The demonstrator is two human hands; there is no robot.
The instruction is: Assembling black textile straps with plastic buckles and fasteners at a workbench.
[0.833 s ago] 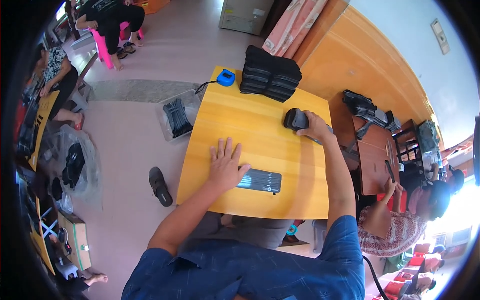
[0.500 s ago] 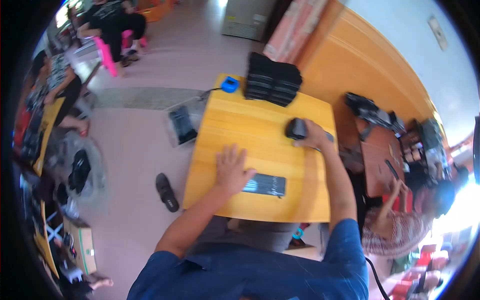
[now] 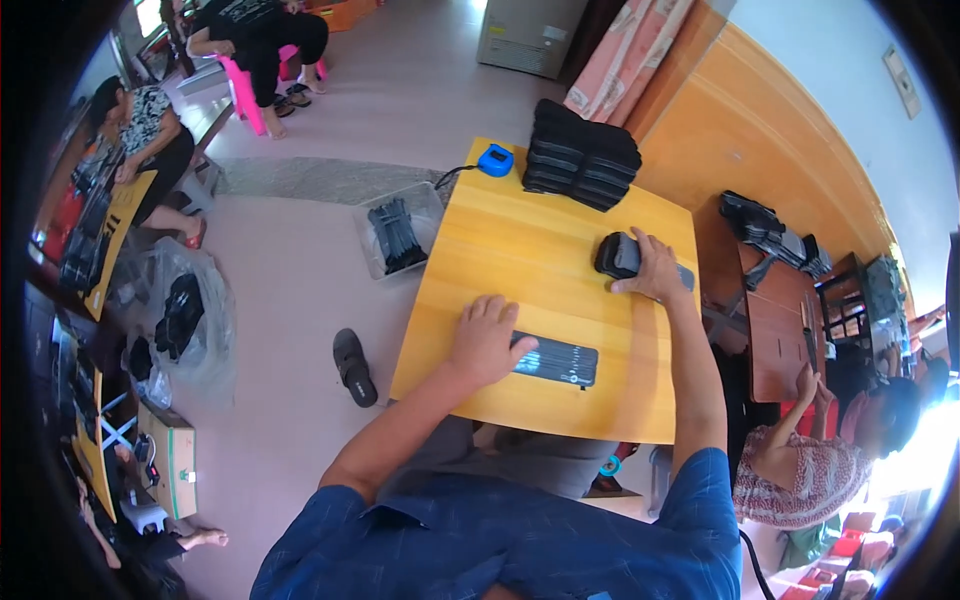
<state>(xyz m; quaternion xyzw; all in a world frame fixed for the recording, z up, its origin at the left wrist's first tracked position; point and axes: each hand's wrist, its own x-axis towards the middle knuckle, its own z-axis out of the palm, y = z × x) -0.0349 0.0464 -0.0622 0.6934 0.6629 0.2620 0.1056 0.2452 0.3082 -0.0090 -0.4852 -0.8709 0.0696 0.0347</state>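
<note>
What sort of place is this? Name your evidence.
Probably a small workshop: a black stack on the yellow table, a bin of dark strips, and a person at the brown table.

table [image 3: 490, 255]: smooth wood | dark packet [image 3: 560, 362]: glossy | bin [image 3: 427, 212]: translucent plastic

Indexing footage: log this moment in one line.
left hand: at flat dark pack; right hand: on dark bundle; blue device: on table
</note>
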